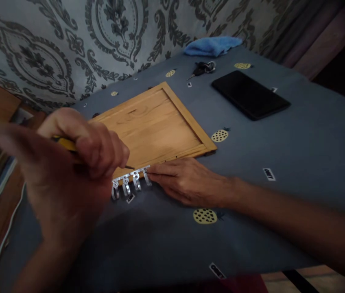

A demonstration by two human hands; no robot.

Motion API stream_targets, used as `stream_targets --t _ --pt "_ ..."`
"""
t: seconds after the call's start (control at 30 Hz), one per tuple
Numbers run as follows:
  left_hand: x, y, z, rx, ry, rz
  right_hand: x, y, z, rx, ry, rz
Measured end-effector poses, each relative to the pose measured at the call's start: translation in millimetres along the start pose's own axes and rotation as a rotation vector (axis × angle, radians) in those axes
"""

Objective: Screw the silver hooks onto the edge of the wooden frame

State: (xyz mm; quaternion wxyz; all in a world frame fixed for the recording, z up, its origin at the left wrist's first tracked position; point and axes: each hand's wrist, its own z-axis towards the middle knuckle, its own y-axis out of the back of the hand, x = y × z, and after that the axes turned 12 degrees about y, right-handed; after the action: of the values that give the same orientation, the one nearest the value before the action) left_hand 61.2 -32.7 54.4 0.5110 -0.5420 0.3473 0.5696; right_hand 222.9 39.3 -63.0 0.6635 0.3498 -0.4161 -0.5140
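Status, metal hook strip [125,179]: positioned along near edge of wooden panel [151,126], twd. left part of visible edge, w/ its four hooks projecting to near side over the table cover [172,248]. L hand [68,175]: clenched around a yellow-handled tool [67,143], thin metal shaft angled down to right; tip is just beside strip on far side, contact n/a from this view. R hand [187,181]: fingers extended, held narrow, tips at right end of strip; pinch vs. press cannot be told. Panel lies flat on cover, its left part hidden behind L hand. Done, as far as visible: strip is set in place against edge, tool is in hand. Left, by judgement: work at strip looks unfinished, since tool tip and R fingertips are both at its right half. Fastener seating N/C (not confirmed): detail at the hook bases is too small to read. Other items, far right, clear of work: black phone [250,95], keys [203,69] to its left, and blue cloth [212,46] beyond, nr. the patterned wall covering [117,28].
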Motion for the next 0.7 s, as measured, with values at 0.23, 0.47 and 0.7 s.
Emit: stream_targets --t 0.23,0.47,0.7 --pt "19 -10.8 18 0.065 -0.001 0.028 0 1 1 0.021 -0.017 -0.013" --pt "26 -13.2 11 0.083 0.073 0.038 0 3 2 0.039 -0.015 -0.016" --pt "30 -12.8 11 0.081 0.104 0.005 1 3 2 0.045 -0.023 -0.014"
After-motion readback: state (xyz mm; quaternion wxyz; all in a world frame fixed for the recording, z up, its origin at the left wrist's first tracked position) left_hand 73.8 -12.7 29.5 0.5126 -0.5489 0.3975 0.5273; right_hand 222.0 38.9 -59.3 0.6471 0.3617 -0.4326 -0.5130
